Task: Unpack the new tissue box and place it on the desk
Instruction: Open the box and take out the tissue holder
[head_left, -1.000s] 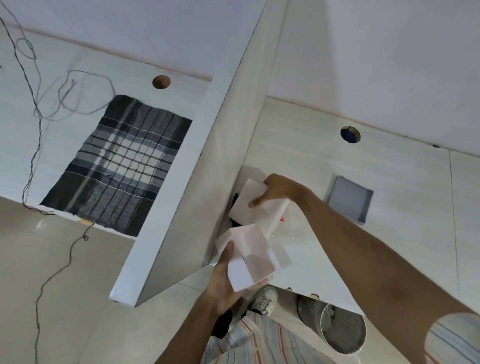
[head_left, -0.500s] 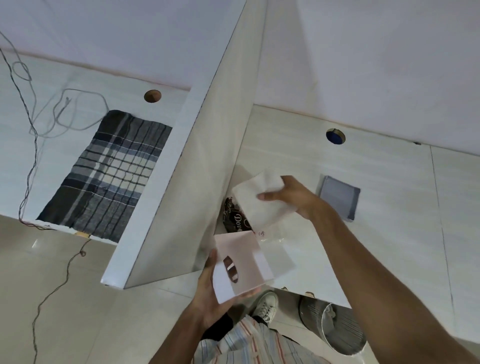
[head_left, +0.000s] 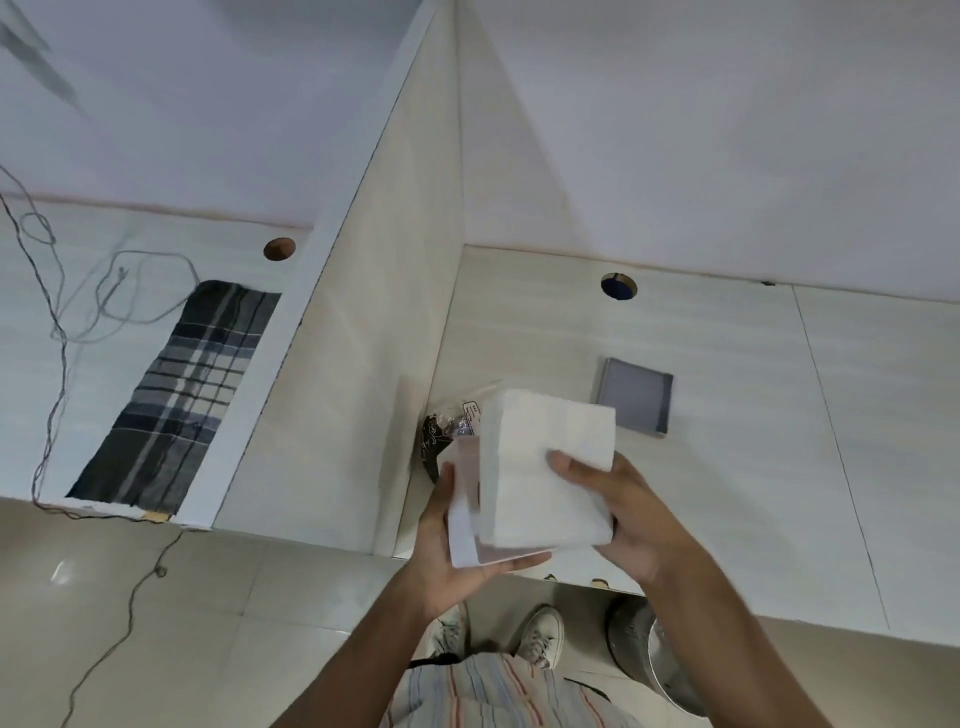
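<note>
Two hands share the load in the single head view, both held over the near edge of the desk (head_left: 727, 364). The left hand (head_left: 447, 551) cups a pale tissue box (head_left: 465, 530) from below and behind, its thumb up along the box's left side and its fingers curled under the bottom edge. The right hand (head_left: 623, 509) clasps a white stack of tissues (head_left: 545, 467), thumb pressed flat on its front face, the other fingers hidden behind it. The stack stands against the box's open side; whether it has entered the box cannot be told. Crumpled clear wrapping (head_left: 457, 421) lies on the desk by the divider panel (head_left: 374, 338), so the unwrapping looks done. What seems left is seating the stack inside, closing the box and setting it down on the desk, perhaps near the grey square pad (head_left: 636, 397).
</note>
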